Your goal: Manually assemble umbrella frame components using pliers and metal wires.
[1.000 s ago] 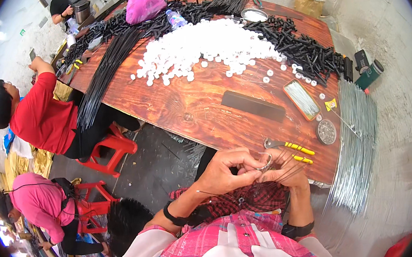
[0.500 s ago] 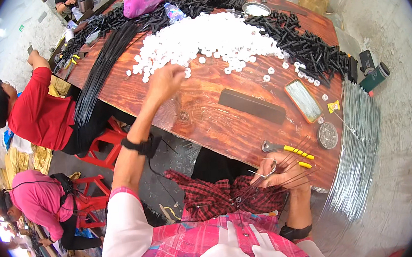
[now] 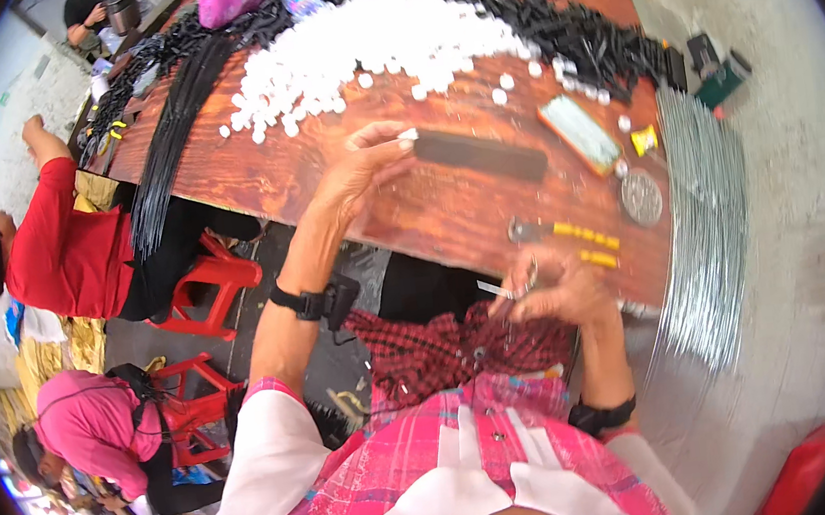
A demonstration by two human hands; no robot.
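Note:
My left hand (image 3: 360, 167) is over the table, thumb and fingers pinched on a small white round plastic piece (image 3: 409, 134). Just past its fingertips lies a long dark flat bar (image 3: 482, 153). At the table's near edge my right hand (image 3: 568, 286) is closed round thin wires, which are blurred and hard to make out now. A pale curved loop (image 3: 533, 271) shows at its fingers. Yellow-handled pliers (image 3: 560, 230) lie just beyond that hand. A big heap of white round pieces (image 3: 380, 40) spreads over the far middle of the table.
Black tubes (image 3: 601, 42) are piled at the far right, near a tray of thin pins (image 3: 581, 134) and a round clear dish (image 3: 640, 196). Silvery wires (image 3: 707, 237) overhang the right edge, dark rods (image 3: 180, 131) the left. A person in red (image 3: 68, 233) sits at left.
My left hand has come away from the white heap toward me and right, with a white piece in its fingertips. My right hand stays by the near edge; the whole view has shifted.

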